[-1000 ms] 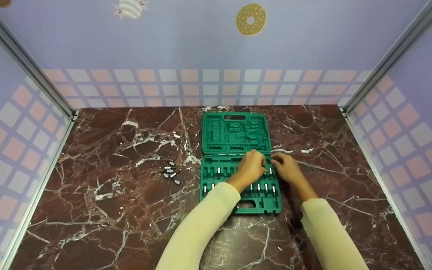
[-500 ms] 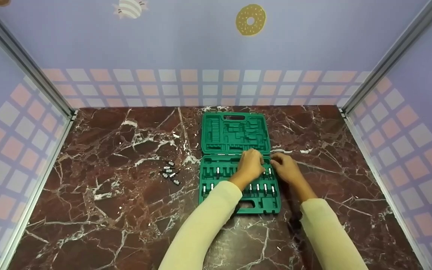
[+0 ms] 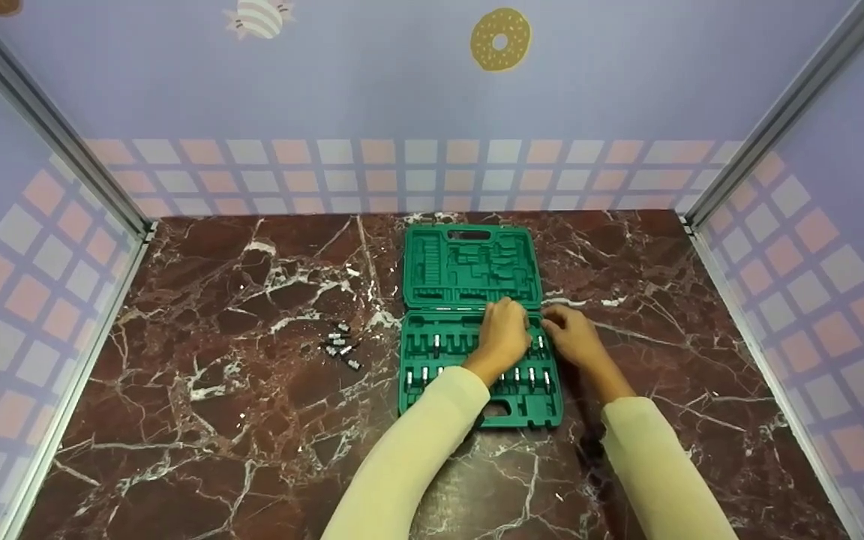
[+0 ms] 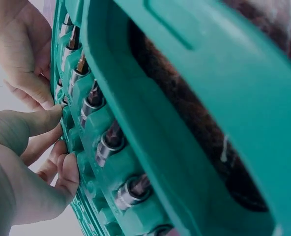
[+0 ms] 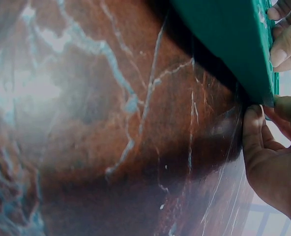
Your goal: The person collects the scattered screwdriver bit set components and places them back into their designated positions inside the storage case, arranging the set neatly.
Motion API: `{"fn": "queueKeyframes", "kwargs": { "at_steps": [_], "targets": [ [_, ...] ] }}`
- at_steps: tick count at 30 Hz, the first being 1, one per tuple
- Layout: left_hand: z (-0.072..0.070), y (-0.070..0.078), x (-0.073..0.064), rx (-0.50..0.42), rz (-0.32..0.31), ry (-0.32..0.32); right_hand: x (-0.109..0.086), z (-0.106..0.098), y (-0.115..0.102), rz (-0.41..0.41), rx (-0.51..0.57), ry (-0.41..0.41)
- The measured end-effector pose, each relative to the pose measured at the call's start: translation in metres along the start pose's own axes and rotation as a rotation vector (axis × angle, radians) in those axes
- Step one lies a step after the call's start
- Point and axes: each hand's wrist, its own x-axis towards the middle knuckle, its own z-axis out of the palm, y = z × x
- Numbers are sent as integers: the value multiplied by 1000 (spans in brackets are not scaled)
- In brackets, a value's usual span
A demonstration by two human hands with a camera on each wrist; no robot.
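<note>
An open green socket-bit case lies on the marble table, its lid folded back. Silver bit sockets with dark bits stand in its near tray. My left hand is over the right part of the upper row, fingers curled. In the left wrist view, its thumb and fingertips close at a bit socket there, mostly hidden by the hand. At the case's right edge, near the hinge, my right hand grips the side. Its thumb and forefinger pinch the case corner in the right wrist view.
Several loose bit sockets lie in a small pile on the table, left of the case. Purple panels with a checked border enclose the table at the back and both sides.
My left hand shifts slightly over the upper row, fingers staying at the same spot. The right hand keeps its hold on the case edge, and the loose pile is unchanged.
</note>
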Motion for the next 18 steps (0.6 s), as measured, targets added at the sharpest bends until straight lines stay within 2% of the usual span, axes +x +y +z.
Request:
{"fn": "queueKeyframes", "kwargs": {
  "at_steps": [4, 8, 18],
  "targets": [
    [-2, -2, -1, -21, 18, -19, -1, 0, 0, -4, -4, -1],
    [-6, -4, -1, -54, 20, -65, -1, 0, 0, -5, -13, -10],
    [-25, -11, -7, -169, 29, -118, 0, 0, -2, 24, -25, -9]
  ]
}}
